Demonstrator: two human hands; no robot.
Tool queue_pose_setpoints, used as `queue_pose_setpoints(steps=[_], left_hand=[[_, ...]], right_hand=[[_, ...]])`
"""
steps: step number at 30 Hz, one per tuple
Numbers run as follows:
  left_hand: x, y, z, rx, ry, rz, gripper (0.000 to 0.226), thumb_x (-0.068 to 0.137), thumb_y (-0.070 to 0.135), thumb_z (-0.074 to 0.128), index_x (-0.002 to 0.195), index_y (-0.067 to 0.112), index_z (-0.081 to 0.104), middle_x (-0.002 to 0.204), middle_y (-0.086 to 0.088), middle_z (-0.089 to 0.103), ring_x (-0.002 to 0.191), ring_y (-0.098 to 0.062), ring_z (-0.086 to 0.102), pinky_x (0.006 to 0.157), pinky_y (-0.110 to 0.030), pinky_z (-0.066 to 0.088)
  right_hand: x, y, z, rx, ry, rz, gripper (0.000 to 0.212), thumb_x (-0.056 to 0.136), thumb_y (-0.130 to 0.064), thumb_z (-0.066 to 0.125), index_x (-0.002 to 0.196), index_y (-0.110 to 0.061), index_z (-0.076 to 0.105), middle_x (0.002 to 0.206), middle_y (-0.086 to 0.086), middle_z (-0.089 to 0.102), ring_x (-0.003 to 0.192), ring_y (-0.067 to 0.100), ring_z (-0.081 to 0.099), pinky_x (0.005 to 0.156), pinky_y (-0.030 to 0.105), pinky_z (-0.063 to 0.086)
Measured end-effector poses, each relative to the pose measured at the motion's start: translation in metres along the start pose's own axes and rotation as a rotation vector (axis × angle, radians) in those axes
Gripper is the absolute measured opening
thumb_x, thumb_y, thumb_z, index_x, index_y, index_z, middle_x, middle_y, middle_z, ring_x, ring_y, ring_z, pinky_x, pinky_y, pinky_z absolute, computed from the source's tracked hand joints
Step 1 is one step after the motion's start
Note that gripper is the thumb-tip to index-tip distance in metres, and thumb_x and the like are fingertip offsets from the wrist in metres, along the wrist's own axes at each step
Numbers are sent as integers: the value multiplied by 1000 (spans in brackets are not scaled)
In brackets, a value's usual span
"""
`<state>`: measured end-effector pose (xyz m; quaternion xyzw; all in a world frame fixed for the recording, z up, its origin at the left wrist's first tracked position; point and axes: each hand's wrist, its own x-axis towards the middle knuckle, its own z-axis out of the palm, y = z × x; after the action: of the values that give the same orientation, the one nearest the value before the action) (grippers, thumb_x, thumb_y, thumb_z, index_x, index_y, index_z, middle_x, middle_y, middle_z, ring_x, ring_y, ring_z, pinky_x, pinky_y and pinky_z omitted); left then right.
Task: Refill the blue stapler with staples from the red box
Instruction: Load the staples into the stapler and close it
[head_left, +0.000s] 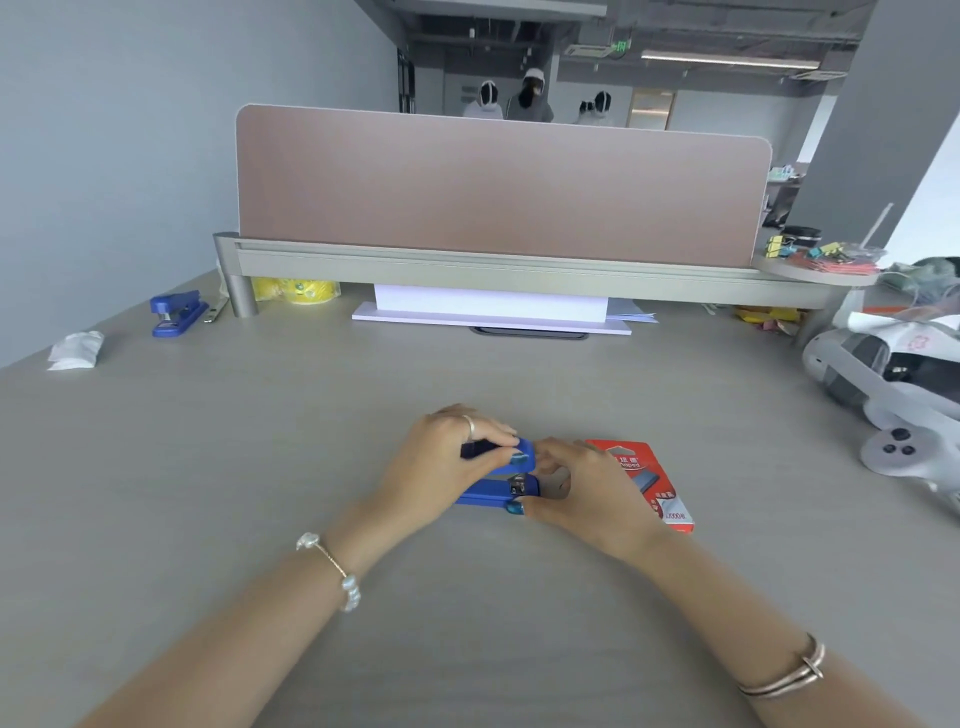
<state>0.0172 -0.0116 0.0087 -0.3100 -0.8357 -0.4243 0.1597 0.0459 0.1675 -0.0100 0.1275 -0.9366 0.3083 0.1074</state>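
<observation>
A blue stapler (496, 491) lies on the grey desk (260, 441) in front of me, its front end pointing right. My left hand (447, 462) grips its upper arm from above, thumb and fingers pinched round it. My right hand (582, 488) holds the front end, thumb on the base and fingers at the tip. The top arm sits a little apart from the base. The red staple box (652, 483) lies flat just right of the stapler, partly under my right hand. I cannot tell whether the box is open.
A second blue stapler (176, 312) sits at the far left by a white crumpled tissue (75, 351). A pink divider (498, 187) and shelf cross the back. A white headset and controller (893, 405) lie at the right. Coloured binder clips (821, 254) rest on the shelf end.
</observation>
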Motion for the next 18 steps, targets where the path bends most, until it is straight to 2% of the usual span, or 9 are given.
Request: queue_pose_setpoints(steps=[4, 9, 12, 15, 18], left_hand=[[-5, -3, 7, 111, -1, 86, 14, 78, 15, 70, 91, 13, 73, 96, -1, 74, 91, -7, 58, 81, -8, 39], [-7, -5, 12, 147, -5, 115, 15, 77, 20, 67, 87, 12, 73, 91, -2, 75, 89, -5, 53, 79, -4, 36], [-6, -5, 11, 163, -9, 106, 12, 78, 16, 69, 89, 13, 73, 93, -1, 74, 91, -4, 53, 79, -3, 35], [-13, -8, 13, 152, 8, 95, 20, 79, 15, 66, 99, 18, 70, 102, 5, 70, 96, -2, 52, 84, -4, 34], [-20, -10, 10, 127, 9, 91, 29, 81, 19, 61, 109, 22, 66, 111, 16, 60, 104, 4, 49, 90, -3, 31]], right_hand=[[1, 0, 0, 45, 23, -17, 44, 68, -26, 75, 109, -26, 57, 96, -1, 70, 92, 14, 58, 79, 33, 50], [0, 0, 1, 45, 27, -9, 50, 68, -24, 74, 114, -27, 55, 100, -2, 70, 92, 11, 60, 80, 32, 51], [0, -2, 0, 48, 27, -11, 53, 68, -26, 74, 116, -26, 54, 102, -3, 70, 95, 13, 59, 83, 35, 51], [-3, -5, -4, 42, 13, -23, 61, 67, -31, 76, 122, -26, 51, 109, -6, 67, 102, 13, 51, 88, 28, 43], [-6, -6, -20, 49, -9, -53, 64, 70, -39, 73, 127, -33, 45, 121, -13, 55, 114, 3, 37, 96, 22, 34]])
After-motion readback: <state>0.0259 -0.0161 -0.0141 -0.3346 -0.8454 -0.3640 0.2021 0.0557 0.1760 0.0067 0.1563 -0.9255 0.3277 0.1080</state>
